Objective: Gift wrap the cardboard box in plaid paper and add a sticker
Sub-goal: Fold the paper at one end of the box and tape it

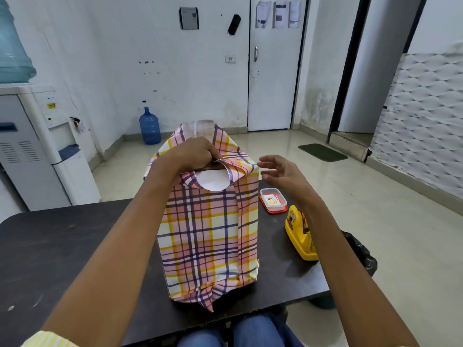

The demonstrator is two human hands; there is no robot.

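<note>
A tall box stands upright on the dark table (75, 236), covered in pink, yellow and purple plaid paper (208, 234). At its top a strip of brown cardboard (215, 167) shows between loose paper flaps, one curled so its white underside faces me. My left hand (193, 152) rests on top of the box and pinches a paper flap at the top edge. My right hand (280, 172) hovers just right of the box top, fingers spread, touching nothing. The paper at the box's bottom end is folded and creased.
A small clear container with a red lid (273, 200), stickers inside, lies right of the box. A yellow tape dispenser (299, 234) stands near the table's right edge. A black bag (360, 251) hangs beyond that edge. A water dispenser (42, 146) stands at the left.
</note>
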